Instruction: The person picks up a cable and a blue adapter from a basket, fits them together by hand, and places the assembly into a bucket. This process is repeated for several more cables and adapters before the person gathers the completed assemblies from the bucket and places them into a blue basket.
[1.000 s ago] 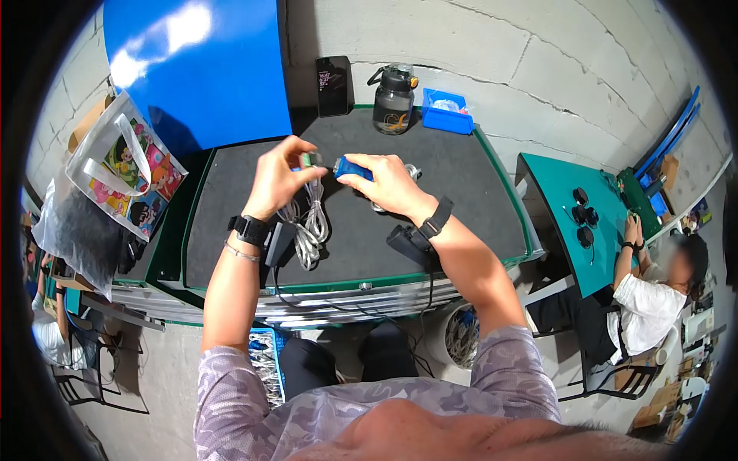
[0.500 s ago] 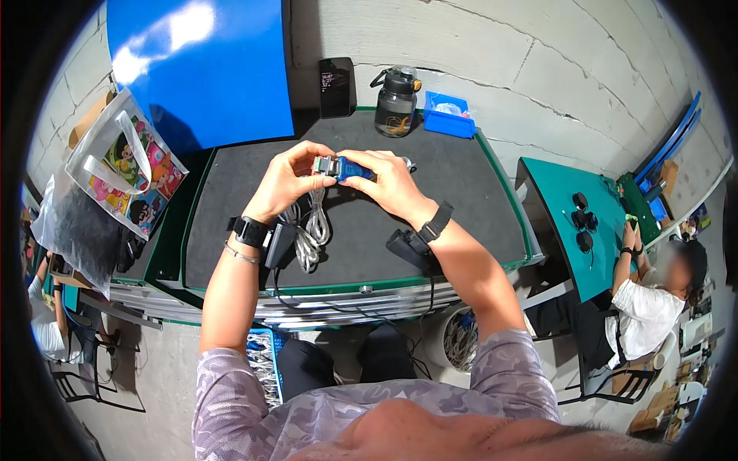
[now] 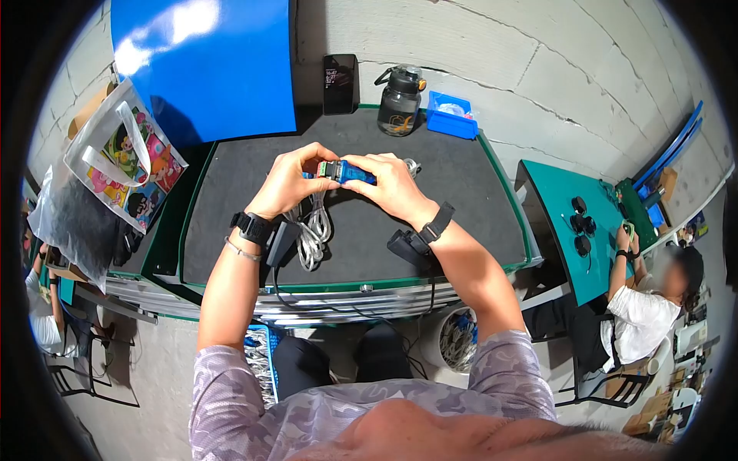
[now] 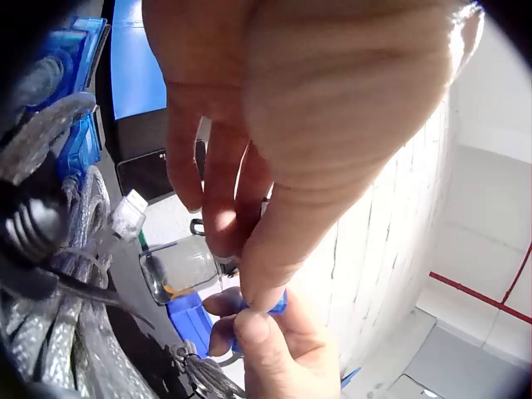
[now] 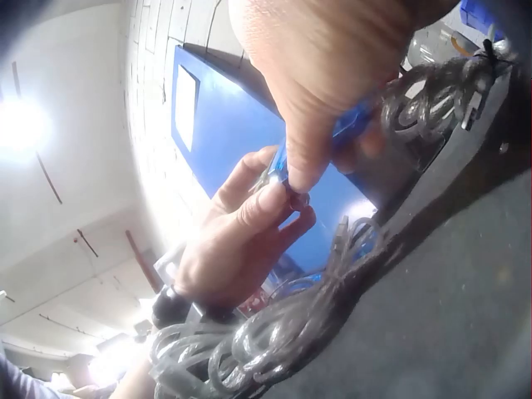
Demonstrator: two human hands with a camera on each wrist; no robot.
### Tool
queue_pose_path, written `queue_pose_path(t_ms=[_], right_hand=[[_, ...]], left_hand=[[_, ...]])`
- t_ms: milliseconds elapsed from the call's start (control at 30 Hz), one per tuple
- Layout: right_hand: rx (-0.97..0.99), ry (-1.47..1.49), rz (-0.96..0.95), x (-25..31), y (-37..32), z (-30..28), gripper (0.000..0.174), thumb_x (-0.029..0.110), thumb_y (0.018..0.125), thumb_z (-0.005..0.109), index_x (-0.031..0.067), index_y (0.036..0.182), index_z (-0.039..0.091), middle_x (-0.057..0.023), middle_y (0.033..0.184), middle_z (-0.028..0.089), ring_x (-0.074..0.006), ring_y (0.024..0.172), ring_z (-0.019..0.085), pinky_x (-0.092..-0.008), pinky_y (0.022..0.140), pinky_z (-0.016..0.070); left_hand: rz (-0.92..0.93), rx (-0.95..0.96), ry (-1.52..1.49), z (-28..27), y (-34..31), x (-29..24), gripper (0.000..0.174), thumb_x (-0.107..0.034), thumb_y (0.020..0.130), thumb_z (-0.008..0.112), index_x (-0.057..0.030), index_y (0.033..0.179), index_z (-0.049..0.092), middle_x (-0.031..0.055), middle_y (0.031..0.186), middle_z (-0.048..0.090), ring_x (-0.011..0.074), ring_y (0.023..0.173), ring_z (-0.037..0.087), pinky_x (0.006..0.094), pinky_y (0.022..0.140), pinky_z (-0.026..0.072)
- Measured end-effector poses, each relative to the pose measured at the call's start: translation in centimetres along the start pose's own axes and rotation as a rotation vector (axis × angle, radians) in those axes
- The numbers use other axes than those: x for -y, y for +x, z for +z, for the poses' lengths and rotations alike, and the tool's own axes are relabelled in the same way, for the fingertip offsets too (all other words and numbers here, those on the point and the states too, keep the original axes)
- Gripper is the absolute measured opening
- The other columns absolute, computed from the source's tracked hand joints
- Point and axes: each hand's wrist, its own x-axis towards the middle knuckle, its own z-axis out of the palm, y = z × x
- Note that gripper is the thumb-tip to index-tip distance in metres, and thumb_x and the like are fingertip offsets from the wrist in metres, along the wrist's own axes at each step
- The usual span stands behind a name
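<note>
Above the dark mat, my left hand pinches a small green and silver connector piece between thumb and fingers. My right hand grips a translucent blue connector, whose end meets the green and silver piece. In the left wrist view the thumb tips nearly cover the blue part. The right wrist view shows the blue connector under the right hand. Bundled grey cable lies on the mat below the left hand, and another coil is partly hidden behind the right hand.
On the workbench mat, a phone, a bottle and a blue tray stand along the back. A patterned bag is at left. Below are a blue basket and a bin of cables. Another person sits at right.
My hands came together from a gap, bringing the green and silver piece against the blue connector. Since half a second ago they have barely moved.
</note>
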Motion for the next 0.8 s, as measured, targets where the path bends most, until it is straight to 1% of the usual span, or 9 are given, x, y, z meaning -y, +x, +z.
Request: queue_pose_path(t_ms=[133, 200, 233, 500, 633, 700, 733, 767, 800], right_hand=[[0.019, -0.039, 0.003, 0.2, -0.2, 0.0, 0.037, 0.025, 0.08, 0.073, 0.0058, 0.112, 0.066, -0.0164, 0.097, 0.069, -0.0352, 0.086, 0.066, -0.0417, 0.081, 0.049], [0.046, -0.052, 0.026, 0.2, -0.4, 0.1, 0.037, 0.026, 0.081, 0.073, 0.0062, 0.111, 0.066, -0.0161, 0.098, 0.07, -0.035, 0.087, 0.066, -0.042, 0.082, 0.0486], [0.041, -0.081, 0.013, -0.1, -0.5, 0.3, 0.037, 0.027, 0.081, 0.072, 0.0063, 0.111, 0.067, -0.0154, 0.098, 0.07, -0.0345, 0.087, 0.066, -0.0422, 0.083, 0.0482], [0.034, -0.139, 0.012, 0.2, -0.6, 0.6, 0.035, 0.028, 0.083, 0.071, 0.0068, 0.111, 0.066, -0.0136, 0.098, 0.071, -0.033, 0.088, 0.065, -0.0415, 0.086, 0.0466], [-0.022, -0.141, -0.025, 0.1, -0.5, 0.7, 0.036, 0.026, 0.082, 0.071, 0.0069, 0.112, 0.065, -0.0136, 0.098, 0.07, -0.0336, 0.088, 0.065, -0.0413, 0.086, 0.0465], [-0.045, -0.123, -0.026, -0.1, -0.6, 0.8, 0.037, 0.025, 0.082, 0.072, 0.0069, 0.113, 0.065, -0.0144, 0.098, 0.07, -0.0345, 0.089, 0.065, -0.042, 0.085, 0.0469], [-0.084, -0.125, -0.008, -0.3, -0.5, 0.9, 0.037, 0.025, 0.084, 0.071, 0.005, 0.114, 0.064, -0.0145, 0.097, 0.07, -0.0317, 0.088, 0.066, -0.0408, 0.084, 0.0481], [-0.123, -0.128, 0.01, -0.5, -0.4, 0.9, 0.037, 0.025, 0.085, 0.071, 0.0031, 0.115, 0.064, -0.0146, 0.097, 0.071, -0.029, 0.087, 0.067, -0.0395, 0.083, 0.0494], [-0.126, -0.138, 0.009, -0.2, -0.1, 0.5, 0.037, 0.025, 0.085, 0.071, 0.0031, 0.115, 0.064, -0.0146, 0.097, 0.071, -0.029, 0.087, 0.067, -0.0395, 0.083, 0.0494]], left_hand=[[0.019, -0.005, 0.009, -0.1, 0.1, 0.3, 0.036, -0.009, 0.073, 0.082, -0.0023, 0.104, 0.066, 0.0058, 0.086, 0.07, 0.0138, 0.084, 0.068, 0.0289, 0.075, 0.0531], [-0.014, 0.033, 0.093, -0.3, 0.0, -0.2, 0.037, -0.005, 0.071, 0.082, -0.0005, 0.104, 0.065, 0.0067, 0.095, 0.071, 0.0145, 0.089, 0.068, 0.0302, 0.079, 0.0541], [-0.016, 0.03, 0.094, -0.3, -0.1, -0.3, 0.037, -0.005, 0.071, 0.082, -0.0005, 0.104, 0.065, 0.0067, 0.095, 0.071, 0.0145, 0.089, 0.068, 0.0302, 0.079, 0.0541], [-0.019, 0.014, 0.131, 0.0, 0.1, -0.6, 0.037, -0.006, 0.07, 0.084, 0.0001, 0.102, 0.067, 0.0075, 0.091, 0.072, 0.0134, 0.083, 0.068, 0.0292, 0.075, 0.0537], [-0.003, 0.003, 0.138, 0.1, 0.2, 0.0, 0.037, -0.006, 0.07, 0.083, 0.0003, 0.103, 0.067, 0.0069, 0.093, 0.071, 0.0126, 0.082, 0.067, 0.0283, 0.074, 0.0537], [-0.028, 0.004, 0.078, 0.2, 0.3, 0.3, 0.046, -0.005, 0.072, 0.083, -0.002, 0.115, 0.063, 0.0061, 0.102, 0.07, 0.0121, 0.088, 0.066, 0.0261, 0.077, 0.0528], [-0.021, 0.002, 0.079, 0.4, 0.2, 0.6, 0.046, -0.005, 0.072, 0.083, -0.002, 0.115, 0.063, 0.0061, 0.102, 0.07, 0.0121, 0.088, 0.066, 0.0261, 0.077, 0.0528], [0.004, -0.023, -0.166, 0.8, 0.2, 0.8, 0.05, -0.011, 0.076, 0.082, -0.004, 0.121, 0.061, 0.0069, 0.106, 0.069, 0.0128, 0.089, 0.065, 0.0283, 0.079, 0.0528], [0.029, -0.043, -0.413, 1.1, 0.3, 0.9, 0.054, -0.017, 0.079, 0.081, -0.006, 0.127, 0.059, 0.0076, 0.11, 0.067, 0.0135, 0.09, 0.064, 0.0306, 0.081, 0.0527]])
